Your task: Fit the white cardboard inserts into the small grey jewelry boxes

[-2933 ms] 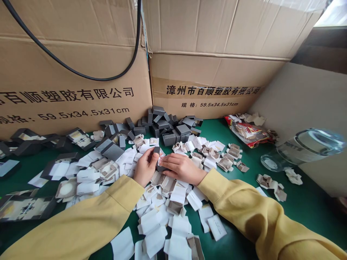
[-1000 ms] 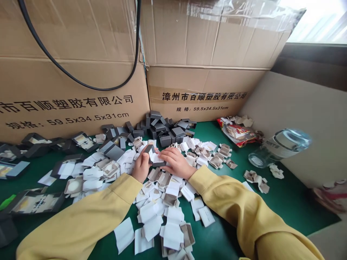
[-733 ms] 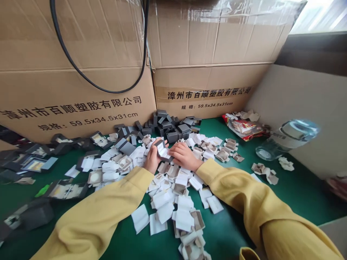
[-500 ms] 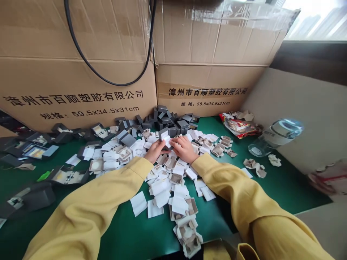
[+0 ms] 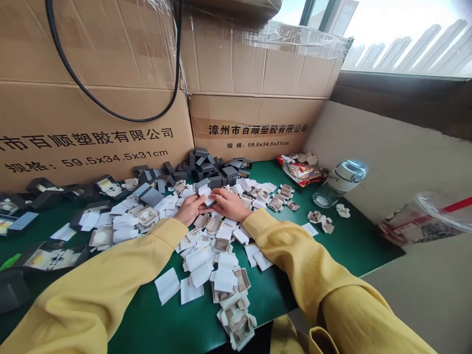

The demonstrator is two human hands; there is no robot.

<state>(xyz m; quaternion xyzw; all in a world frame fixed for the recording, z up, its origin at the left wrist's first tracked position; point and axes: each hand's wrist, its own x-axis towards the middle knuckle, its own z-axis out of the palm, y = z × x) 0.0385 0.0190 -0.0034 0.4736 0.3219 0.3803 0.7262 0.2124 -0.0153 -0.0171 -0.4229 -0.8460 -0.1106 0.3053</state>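
Left hand: my left hand (image 5: 190, 209) rests on the litter of white inserts, fingers curled toward a small grey box (image 5: 205, 192); it touches the near-left side of the box.
Right hand: my right hand (image 5: 229, 204) lies flat just right of the box, fingers stretched leftward to its lower edge.
Box position: the small grey box sits between the two hands at the far side of both, resting on the pile, with a white insert (image 5: 208, 196) showing in its open top.
Key relation: the box lies ahead of and between the fingertips; both hands reach it about equally, left from the left side, right from the right. I cannot tell its long axis.
Grip, left: fingers bent around the box corner in a loose pinch; thumb hidden, so I judge contact and not a firm clamp.
Grip, right: fingers extended and close together, pressing on the insert edge, closed on nothing.
Counter: green counter (image 5: 332, 236) strewn with loose white inserts (image 5: 206, 258).
Stock behind: heap of grey boxes (image 5: 206, 164) against the cartons (image 5: 250, 98).
Left edge: larger dark open boxes (image 5: 47, 255).
Right side: clear water bottle (image 5: 339, 182) lying down, snack packet (image 5: 300, 172), plastic cup (image 5: 424, 221).
Overhead: black cable (image 5: 110, 105) looping across the left carton.
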